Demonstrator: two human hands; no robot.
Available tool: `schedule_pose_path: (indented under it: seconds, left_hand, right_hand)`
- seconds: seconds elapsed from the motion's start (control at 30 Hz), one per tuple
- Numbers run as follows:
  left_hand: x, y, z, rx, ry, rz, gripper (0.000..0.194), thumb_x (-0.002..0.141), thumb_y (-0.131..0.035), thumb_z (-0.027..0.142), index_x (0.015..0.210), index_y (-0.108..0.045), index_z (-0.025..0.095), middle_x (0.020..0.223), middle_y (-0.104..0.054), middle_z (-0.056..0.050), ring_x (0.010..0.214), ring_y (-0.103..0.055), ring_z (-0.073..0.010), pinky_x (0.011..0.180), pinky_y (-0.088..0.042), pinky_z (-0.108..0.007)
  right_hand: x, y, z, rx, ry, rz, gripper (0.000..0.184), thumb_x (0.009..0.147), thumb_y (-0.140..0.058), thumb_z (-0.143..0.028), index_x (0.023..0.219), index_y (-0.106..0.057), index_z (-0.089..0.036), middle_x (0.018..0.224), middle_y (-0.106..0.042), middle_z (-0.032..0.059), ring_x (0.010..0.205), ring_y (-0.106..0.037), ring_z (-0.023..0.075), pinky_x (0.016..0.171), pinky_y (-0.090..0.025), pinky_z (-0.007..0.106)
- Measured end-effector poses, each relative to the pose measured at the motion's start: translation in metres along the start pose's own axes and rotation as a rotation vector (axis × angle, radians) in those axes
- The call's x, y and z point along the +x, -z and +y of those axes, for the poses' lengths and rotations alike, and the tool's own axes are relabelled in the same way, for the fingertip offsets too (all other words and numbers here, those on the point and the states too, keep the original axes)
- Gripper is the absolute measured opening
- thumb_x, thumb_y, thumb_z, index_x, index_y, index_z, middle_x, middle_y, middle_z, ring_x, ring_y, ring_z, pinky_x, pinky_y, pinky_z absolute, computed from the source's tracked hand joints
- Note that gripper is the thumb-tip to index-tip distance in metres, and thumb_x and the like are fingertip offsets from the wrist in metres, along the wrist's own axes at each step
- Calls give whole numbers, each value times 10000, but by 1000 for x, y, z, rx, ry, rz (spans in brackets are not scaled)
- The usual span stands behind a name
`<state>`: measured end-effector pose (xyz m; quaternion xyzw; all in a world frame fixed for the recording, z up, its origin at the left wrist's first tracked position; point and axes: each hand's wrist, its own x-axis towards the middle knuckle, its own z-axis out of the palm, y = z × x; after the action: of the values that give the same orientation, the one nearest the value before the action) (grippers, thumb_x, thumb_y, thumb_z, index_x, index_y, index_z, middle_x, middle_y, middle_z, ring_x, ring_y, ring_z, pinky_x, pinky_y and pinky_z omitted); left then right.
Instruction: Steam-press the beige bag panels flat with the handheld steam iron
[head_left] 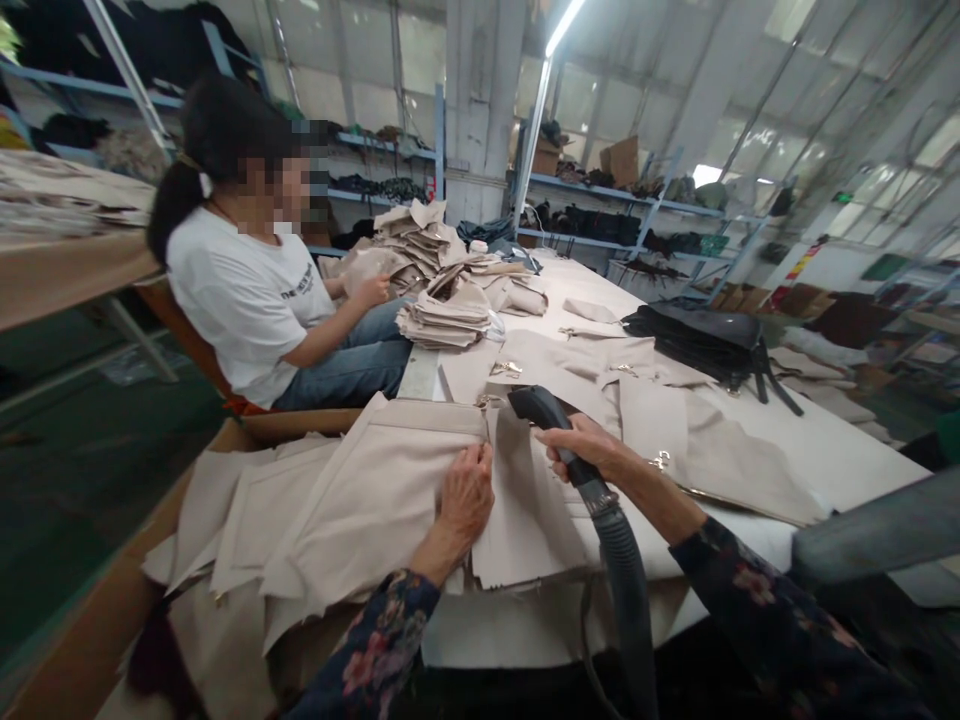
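My right hand [589, 447] is wrapped around the handle of a black vacuum hose [619, 545]. Its nozzle points up and left, over a stack of beige fabric pieces [517, 520] at the table's near edge. With curled fingers, my left hand [465, 490] grips the right edge of a beige fabric panel [382, 480] that has a stitched band along its top. That panel lies partly over a cardboard box [97, 620] holding several similar panels [262, 530]. A small metal clasp [487, 400] shows close to the nozzle. My left fingertips are partly hidden against the cloth.
A seated co-worker [240, 290] handles beige fabric at the far left of the white table [847, 450]. Stacked beige pieces [446, 318] lie nearby. A black bag [697, 340] rests on the right, beyond flat pieces with metal clasps [660, 460]. A grey pipe [877, 525] crosses the near right.
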<state>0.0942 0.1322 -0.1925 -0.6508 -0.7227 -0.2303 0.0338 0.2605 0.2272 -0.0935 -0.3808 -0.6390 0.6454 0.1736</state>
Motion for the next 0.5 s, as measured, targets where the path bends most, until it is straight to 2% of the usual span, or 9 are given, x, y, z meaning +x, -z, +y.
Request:
schedule_pose_path:
  seconds: [0.17, 0.27, 0.37, 0.5]
  left_hand:
    - [2, 1, 9, 50, 28, 29, 366, 864, -320, 40, 1127, -574, 62, 1026, -615, -174, 932, -564, -275, 780, -455, -363]
    - [16, 17, 6, 30, 29, 10, 319, 867, -342, 59, 1036, -611, 86, 998, -624, -159, 907, -578, -265, 759, -455, -349]
    - [45, 56, -13, 17, 91, 28, 276, 826, -443, 74, 1033, -625, 88, 994, -637, -138, 902, -592, -250, 793, -463, -340]
    - [87, 135, -41, 18, 122, 212, 215, 793, -512, 85, 964, -640, 58, 944, -631, -130, 958, -576, -280, 878, -448, -400]
  right_hand:
    - [-33, -10, -19, -46, -32, 22, 325, 714, -732, -383, 631, -523, -148, 530, -515, -14, 404, -510, 108, 354, -410, 211]
    - [-53, -11, -29, -76, -34, 25, 358, 713, -735, -407, 590, -523, -146, 483, -483, -17, 400, -499, 113, 364, -412, 220]
    - [-75, -6, -34, -86, 2, 54, 367, 716, -734, -430, 602, -530, -147, 488, -490, -15, 401, -500, 113, 369, -400, 218]
    - [-102, 8, -31, -51, 52, 89, 353, 726, -726, -427, 620, -530, -153, 491, -490, -21, 395, -490, 108, 380, -398, 221]
